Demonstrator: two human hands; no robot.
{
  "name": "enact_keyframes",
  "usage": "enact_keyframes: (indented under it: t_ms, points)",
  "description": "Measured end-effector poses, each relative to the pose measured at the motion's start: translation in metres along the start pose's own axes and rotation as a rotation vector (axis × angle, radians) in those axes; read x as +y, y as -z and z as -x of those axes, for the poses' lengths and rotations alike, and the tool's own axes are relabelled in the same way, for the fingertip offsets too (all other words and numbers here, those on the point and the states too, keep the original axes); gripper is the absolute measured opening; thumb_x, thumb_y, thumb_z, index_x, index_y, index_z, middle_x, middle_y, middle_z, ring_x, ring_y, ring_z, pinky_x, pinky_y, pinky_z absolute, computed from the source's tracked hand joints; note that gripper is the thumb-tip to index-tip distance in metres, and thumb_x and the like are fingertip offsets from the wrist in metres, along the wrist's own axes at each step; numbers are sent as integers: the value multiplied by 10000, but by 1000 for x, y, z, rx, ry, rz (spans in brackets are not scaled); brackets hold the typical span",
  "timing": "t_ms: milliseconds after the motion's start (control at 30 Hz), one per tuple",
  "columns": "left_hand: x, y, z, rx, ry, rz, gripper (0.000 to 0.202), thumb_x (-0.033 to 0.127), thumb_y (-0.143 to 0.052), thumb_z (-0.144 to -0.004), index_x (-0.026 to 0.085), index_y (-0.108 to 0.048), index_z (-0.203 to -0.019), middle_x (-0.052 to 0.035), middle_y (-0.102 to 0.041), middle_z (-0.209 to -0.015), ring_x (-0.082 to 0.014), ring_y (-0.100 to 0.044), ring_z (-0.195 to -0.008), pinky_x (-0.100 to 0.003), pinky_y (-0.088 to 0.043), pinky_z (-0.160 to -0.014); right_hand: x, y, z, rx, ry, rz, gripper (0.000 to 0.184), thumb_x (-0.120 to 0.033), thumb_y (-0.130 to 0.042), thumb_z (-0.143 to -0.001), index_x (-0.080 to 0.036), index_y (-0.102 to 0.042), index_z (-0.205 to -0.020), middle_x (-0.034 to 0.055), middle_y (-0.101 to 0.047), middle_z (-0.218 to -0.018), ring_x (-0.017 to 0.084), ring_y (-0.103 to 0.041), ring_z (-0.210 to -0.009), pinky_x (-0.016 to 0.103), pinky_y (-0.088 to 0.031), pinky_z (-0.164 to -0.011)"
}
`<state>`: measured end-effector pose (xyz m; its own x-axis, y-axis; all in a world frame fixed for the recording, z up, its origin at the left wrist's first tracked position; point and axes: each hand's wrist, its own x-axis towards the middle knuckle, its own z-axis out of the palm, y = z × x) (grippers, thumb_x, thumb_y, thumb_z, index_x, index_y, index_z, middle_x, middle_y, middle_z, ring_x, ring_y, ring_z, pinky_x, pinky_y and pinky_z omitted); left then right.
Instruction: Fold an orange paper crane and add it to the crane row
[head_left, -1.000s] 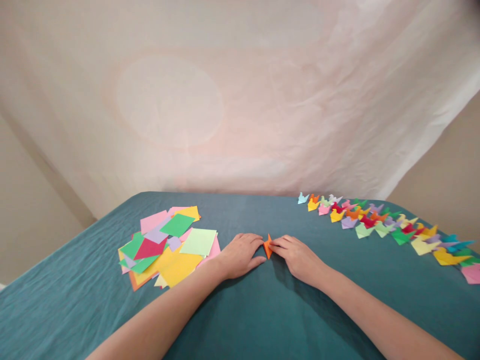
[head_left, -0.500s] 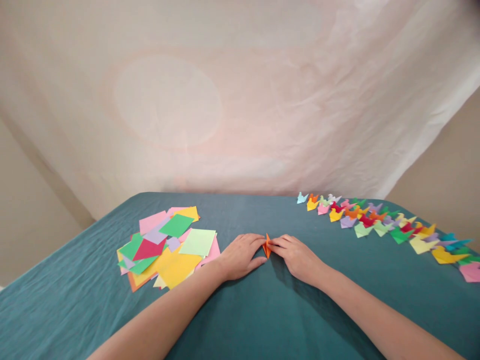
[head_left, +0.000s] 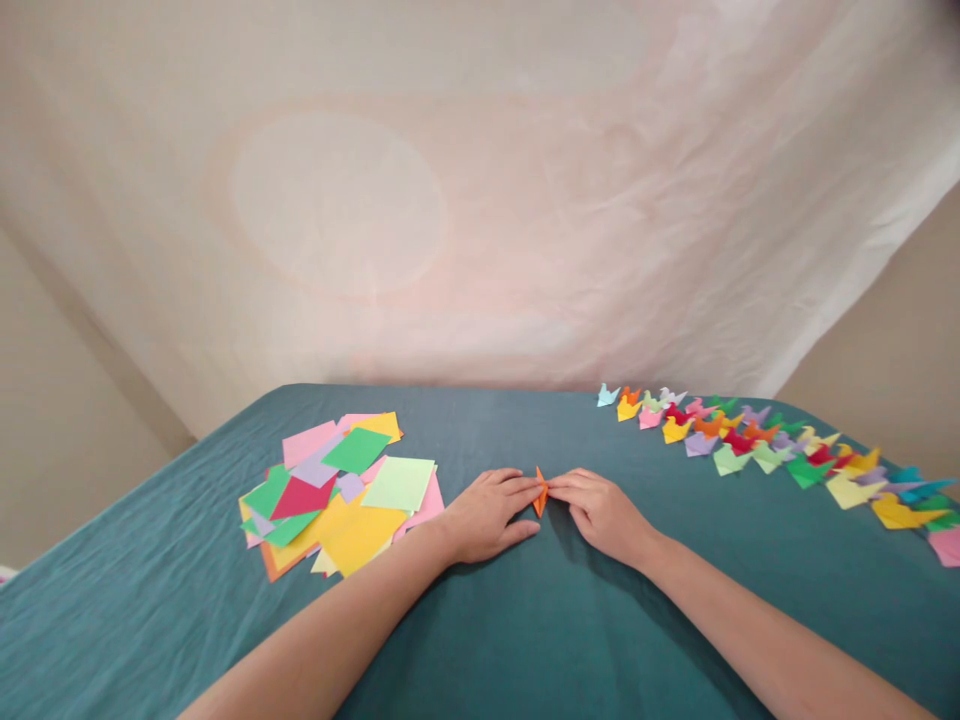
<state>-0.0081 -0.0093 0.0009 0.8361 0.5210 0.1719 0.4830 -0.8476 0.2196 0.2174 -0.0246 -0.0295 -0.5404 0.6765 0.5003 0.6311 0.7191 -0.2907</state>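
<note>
A small piece of folded orange paper [head_left: 540,497], narrow and pointed at top and bottom, stands out against the green cloth between my hands. From the left, my left hand [head_left: 491,512] holds it with the fingertips over its left edge; the thumb lies apart, lower down. My right hand [head_left: 606,513] has its thumb and fingers closed together at the paper's right edge. The fingertips cover part of the middle of the paper, so the folds there are hidden.
Loose square paper sheets in many colours, with a yellow sheet [head_left: 364,535] among them, lie heaped left of my left forearm. Rows of folded paper birds, such as a yellow bird [head_left: 904,512], run along the right side. A pale cloth [head_left: 480,200] hangs behind the table.
My left thumb has moved off the orange paper's lower end. The right fingers have straightened a little at its edge. The whole view has shifted slightly.
</note>
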Motion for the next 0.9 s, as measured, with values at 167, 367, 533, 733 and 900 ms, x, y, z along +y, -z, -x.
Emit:
enact_keyframes:
  t_ms: [167,367,533,733,900]
  points:
    - [0,1,0,-10,3,-6,475,432,-359,-914,221,-370,-1339,-31,-425,-1368,-215,-363,-1245,-366,-250,-1055,-1,0,2,27,-60,-18,444,11,-370,-739,-184,-637,-1035,56,-642,-1019,164,-578,-929,340,-472,-864]
    - [-2,0,0,-8,-8,-20,469,429,-349,-919,222,-377,-1339,-39,-443,-1353,-216,-371,-1241,-366,-257,-1051,-4,-1,-1,-19,-15,71,421,-6,-391,-763,-185,-633,-1057,70,-630,-1018,180,-554,-940,352,-473,-849]
    - [-1,4,-2,9,-32,-30,407,394,-355,-925,208,-471,-1268,-53,-507,-1294,-207,-427,-1194,-359,-285,-1036,-4,-1,-4,-80,6,150,368,-24,-390,-808,-155,-649,-1034,92,-630,-990,189,-540,-928,355,-466,-840]
    - [-3,4,-5,29,-52,-38,320,338,-390,-923,203,-576,-1145,-55,-609,-1144,-191,-519,-1077,-344,-348,-978,-3,0,-4,-73,28,145,373,-31,-401,-804,-171,-652,-1042,86,-641,-998,187,-552,-930,351,-480,-828]
    - [-4,2,-5,54,-59,-38,301,324,-387,-925,199,-608,-1086,-55,-634,-1087,-185,-542,-1036,-338,-367,-954,-3,4,-3,-48,93,126,402,-37,-395,-799,-193,-650,-1068,76,-657,-1037,183,-574,-933,348,-500,-813]
